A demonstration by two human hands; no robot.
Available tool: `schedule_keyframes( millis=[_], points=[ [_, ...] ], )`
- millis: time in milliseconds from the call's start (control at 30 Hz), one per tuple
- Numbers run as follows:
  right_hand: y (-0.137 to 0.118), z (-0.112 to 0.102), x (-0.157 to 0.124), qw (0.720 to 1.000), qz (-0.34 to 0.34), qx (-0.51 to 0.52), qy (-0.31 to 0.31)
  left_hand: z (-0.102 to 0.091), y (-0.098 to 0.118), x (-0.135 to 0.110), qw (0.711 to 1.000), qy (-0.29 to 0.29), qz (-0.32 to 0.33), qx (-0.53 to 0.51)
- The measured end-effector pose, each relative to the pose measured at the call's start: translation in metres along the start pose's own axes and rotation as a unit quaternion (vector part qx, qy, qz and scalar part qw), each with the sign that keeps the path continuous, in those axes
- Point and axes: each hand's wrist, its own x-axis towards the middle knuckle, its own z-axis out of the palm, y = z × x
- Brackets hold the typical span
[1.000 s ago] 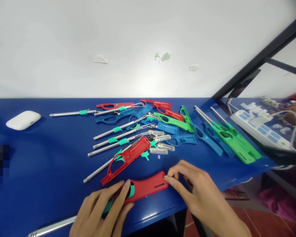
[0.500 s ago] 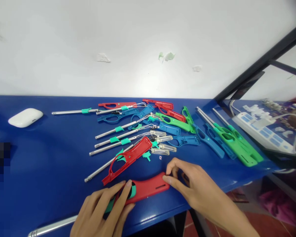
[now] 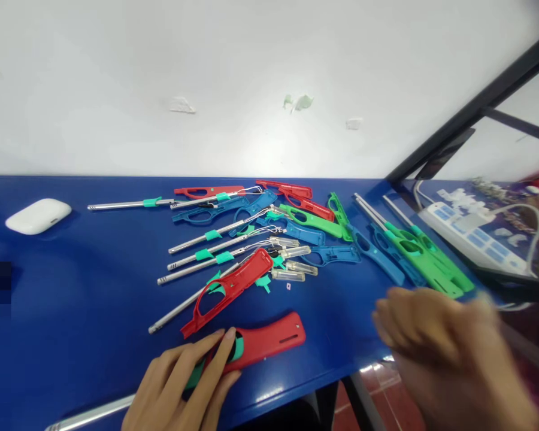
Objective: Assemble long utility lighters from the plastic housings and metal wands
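Observation:
Beneath my left hand lies a red long-necked gas lighter with a teal trigger. The fingers press around its trigger area, and its metal tube sticks out to the left. My right hand is raised at the right, over the table edge, apart from the lighter. It is curled into a fist and blurred; nothing shows in it. Just behind the lighter is an open red handle shell, lying across a metal tube and teal pieces.
Several metal tubes with wires, clear fuel tanks, and blue handle shells lie mid-table. Green lighters lie at the right, near a white power strip beyond a black frame. A white case is at left.
My right hand has let go of the red lighter's handle end and moved right and up, its fingers now curled. My left hand stays on the lighter.

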Motion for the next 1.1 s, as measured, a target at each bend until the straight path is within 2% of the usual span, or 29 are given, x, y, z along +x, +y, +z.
schedule_keyframes(
  millis=[67,133,200,367,600,800,867,1033,1100],
  points=[
    [-0.004,0.006,-0.007,0.994,-0.045,0.102,0.014,0.000,0.000,0.001,1.000,0.000,0.008,-0.002],
    [-0.007,0.017,-0.009,0.976,-0.073,0.207,-0.001,-0.001,0.000,0.002,1.000,0.003,0.012,-0.001],
    [-0.011,0.030,-0.005,0.966,-0.083,0.242,-0.026,-0.001,-0.001,0.003,1.000,0.003,0.012,0.003],
    [-0.018,0.054,0.012,0.974,-0.091,0.203,-0.049,-0.001,-0.002,0.004,1.000,-0.007,0.015,0.008],
    [-0.012,0.046,0.011,0.971,-0.066,0.192,-0.128,-0.003,0.002,0.007,1.000,-0.008,0.013,0.005],
    [-0.014,0.051,0.006,0.981,-0.098,0.161,-0.039,-0.004,0.003,0.006,1.000,0.004,0.011,0.008],
    [-0.015,0.051,0.006,0.982,-0.094,0.156,-0.039,-0.004,0.004,0.004,1.000,-0.003,0.009,0.008],
    [-0.014,0.047,0.009,0.975,-0.043,0.171,-0.137,-0.003,0.003,0.004,1.000,-0.005,0.004,0.011],
    [-0.015,0.046,0.010,0.974,-0.049,0.180,-0.127,-0.003,0.002,0.004,1.000,-0.003,0.006,0.012]
  ],
)
